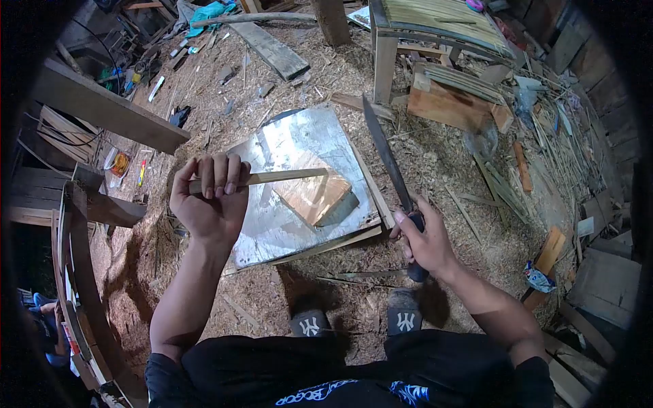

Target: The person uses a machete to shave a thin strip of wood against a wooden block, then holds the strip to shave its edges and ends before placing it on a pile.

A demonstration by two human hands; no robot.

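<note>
My left hand (212, 194) is closed around one end of a thin wooden stick (286, 175), which points to the right. Below the stick's far end, a wooden block (313, 194) rests on a pale, worn board (255, 234) on the ground. A long machete (389, 153) with a dark blade is in my right hand (425, 238), whose fingers wrap round its dark handle. The blade points up and away, right of the board, apart from the stick and the block.
Wood shavings (258, 299) cover the ground. A slatted bench (442, 24) stands at the upper right, near a wooden box (452, 105). A plank (272, 51) lies beyond the board. Beams (115, 109) cross the left side. Part of a person (47, 326) shows at lower left.
</note>
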